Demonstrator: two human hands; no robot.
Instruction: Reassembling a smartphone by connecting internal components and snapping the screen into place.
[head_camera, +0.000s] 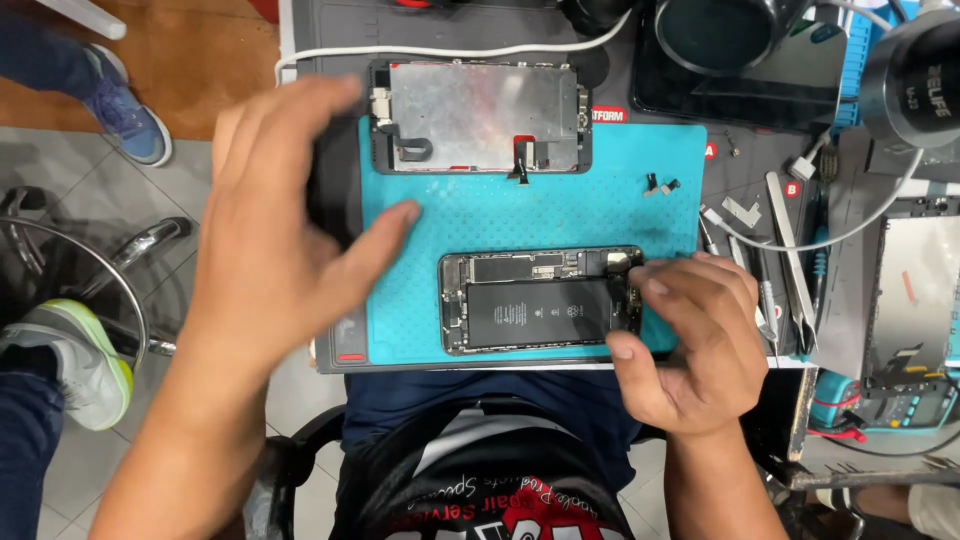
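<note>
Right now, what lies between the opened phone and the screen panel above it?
In the head view, only bare blue mat lies between the opened phone and the screen panel. The left hand's fingertip reaches its left edge.

Sitting in phone repair workshop: my bench carrying teal repair mat (600, 200), opened phone (530, 300), detached screen (470, 115), tweezers (790, 250), microscope (915, 80), multimeter (900, 405).

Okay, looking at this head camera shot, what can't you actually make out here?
- Dark object under the left hand: blurred and mostly covered by the hand.
- Open phone, right end: hidden by the right hand.
- Small parts on the blue mat: too small to identify.
- Microscope: cut off by the top edge.
</note>
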